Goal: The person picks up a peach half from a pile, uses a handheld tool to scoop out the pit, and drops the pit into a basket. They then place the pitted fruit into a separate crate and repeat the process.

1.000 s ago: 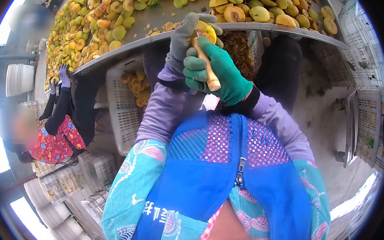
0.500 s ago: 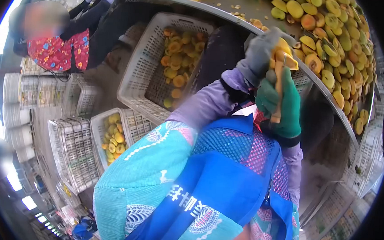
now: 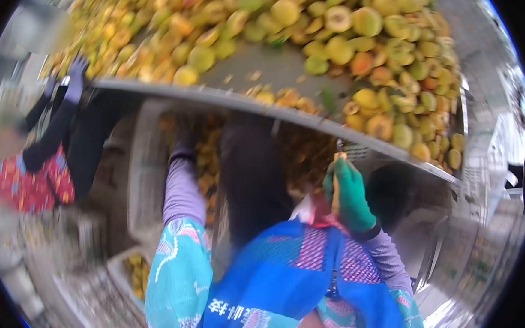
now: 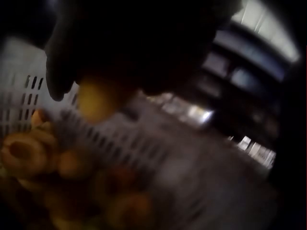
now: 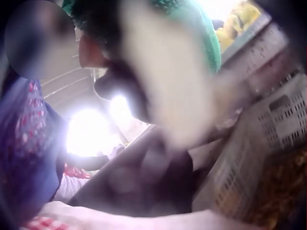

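Observation:
In the head view my left hand (image 3: 183,134), in a grey glove, is low over a white slatted crate (image 3: 141,180) below the table edge. The left wrist view shows this hand (image 4: 139,43) as a dark shape, with a blurred yellow peach piece (image 4: 98,101) right at its fingers; whether they still hold it I cannot tell. Halved peaches (image 4: 24,153) lie in the crate under it. My right hand (image 3: 352,196), green-gloved, grips a wooden-handled tool (image 3: 336,189) upright before the vest, its short metal tip pointing at the table edge. The pale handle (image 5: 168,76) is blurred in the right wrist view.
A metal table (image 3: 262,65) heaped with whole and halved peaches (image 3: 338,48) stands ahead, its raised rim crossing above my knees. Another crate with brown scraps (image 5: 283,191) is below it. To the left, another person (image 3: 30,174) works at the same table.
My left hand has left the right hand and the tool, moving left and down to the crate with the peach. The right hand keeps the tool. The head view has swung.

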Demonstrator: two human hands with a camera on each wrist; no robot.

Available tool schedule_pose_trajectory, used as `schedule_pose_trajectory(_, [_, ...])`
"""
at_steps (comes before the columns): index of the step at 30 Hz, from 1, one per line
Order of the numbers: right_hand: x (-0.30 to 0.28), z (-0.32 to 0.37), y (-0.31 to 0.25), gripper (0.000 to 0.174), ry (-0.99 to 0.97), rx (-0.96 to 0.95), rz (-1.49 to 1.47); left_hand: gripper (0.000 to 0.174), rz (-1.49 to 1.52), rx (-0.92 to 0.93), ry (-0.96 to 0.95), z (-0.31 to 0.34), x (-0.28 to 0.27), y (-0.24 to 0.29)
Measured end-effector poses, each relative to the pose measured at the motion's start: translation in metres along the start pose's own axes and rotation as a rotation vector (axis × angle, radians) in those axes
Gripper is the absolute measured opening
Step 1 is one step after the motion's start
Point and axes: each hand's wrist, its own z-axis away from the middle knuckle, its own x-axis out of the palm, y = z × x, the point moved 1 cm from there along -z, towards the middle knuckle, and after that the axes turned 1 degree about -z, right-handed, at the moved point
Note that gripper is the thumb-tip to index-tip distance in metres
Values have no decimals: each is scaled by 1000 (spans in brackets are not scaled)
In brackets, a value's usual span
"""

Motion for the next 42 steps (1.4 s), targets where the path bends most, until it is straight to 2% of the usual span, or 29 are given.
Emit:
schedule_pose_trajectory(1, [-1,-3,-15,30,3,7,16,80,87,64,72,8,52,-4])
schedule_pose_trajectory(3, [-8,-7,-49,30,52,-31,2,80,591,-377,-271,-2,-41,-6])
schedule_pose_trajectory(4, [-13,-10,-61,30,69,-41,-12,63,760,-373,-273,-1,-62,-17])
schedule_pose_trajectory(5, [-20,-18,-73,30,121,-122,40,40,18,127,-36,-4,-18,-46])
schedule_pose_trajectory(6, [-31,-30,-85,30,144,-188,36,34,527,-375,-53,-10,-104,-39])
schedule_pose_trajectory(7, [-39,-41,-104,31,164,-217,94,30,1051,-867,233,-15,-196,-30])
schedule_pose_trajectory(8, [-46,-54,-126,32,185,-237,155,27,688,-664,481,-25,-232,-38])
schedule_pose_trajectory(9, [-55,-80,-140,32,185,-361,202,23,916,-575,618,-45,-264,-40])
schedule_pose_trajectory(10, [-64,-109,-156,32,179,-482,253,20,778,-376,692,-68,-311,-34])
schedule_pose_trajectory(12, [-61,-143,-211,32,214,-539,414,19,980,-233,624,-131,-384,-3])
schedule_pose_trajectory(13, [-68,-178,-228,34,311,-717,541,18,1138,-131,530,-169,-389,9])
schedule_pose_trajectory(14, [-75,-211,-240,35,407,-890,665,19,944,170,722,-214,-399,31])
schedule_pose_trajectory(17, [-62,-249,-271,37,453,-885,1014,21,894,329,584,-327,-429,113])
schedule_pose_trajectory(18, [-61,-264,-274,38,420,-861,1074,28,943,433,687,-365,-429,143])
schedule_pose_trajectory(20, [-68,-306,-266,37,433,-844,1177,35,717,473,393,-430,-428,194])
schedule_pose_trajectory(22, [-62,-309,-263,32,376,-892,1385,41,117,252,181,-433,-426,234])
schedule_pose_trajectory(24, [-63,-329,-252,29,246,-898,1489,50,98,276,82,-433,-417,239])
schedule_pose_trajectory(26, [-49,-315,-258,27,183,-627,1530,51,220,375,90,-435,-394,231])
schedule_pose_trajectory(27, [-42,-305,-256,28,153,-620,1509,51,219,424,221,-417,-386,226])
schedule_pose_trajectory(30, [-32,-301,-234,27,160,-610,1532,46,277,466,346,-374,-368,213])
schedule_pose_trajectory(33, [-34,-292,-189,34,63,-673,1413,47,189,563,131,-329,-375,220])
schedule_pose_trajectory(34, [-38,-287,-180,37,41,-722,1365,46,261,464,142,-314,-360,223])
schedule_pose_trajectory(35, [-32,-272,-180,38,70,-550,1338,47,244,434,56,-299,-366,224])
schedule_pose_trajectory(36, [-31,-261,-179,38,119,-687,1299,47,226,406,-41,-281,-368,224])
schedule_pose_trajectory(38, [-28,-243,-169,38,203,-945,1201,54,271,381,-4,-256,-370,214])
schedule_pose_trajectory(39, [-28,-244,-174,38,250,-829,1115,56,285,365,-22,-247,-373,210])
schedule_pose_trajectory(40, [-28,-240,-175,38,336,-1025,1047,58,296,345,-37,-238,-379,204])
schedule_pose_trajectory(41, [-25,-212,-189,35,335,-930,1015,59,371,455,16,-248,-365,192])
schedule_pose_trajectory(42, [-24,-181,-199,33,332,-832,987,53,539,450,-75,-249,-378,184])
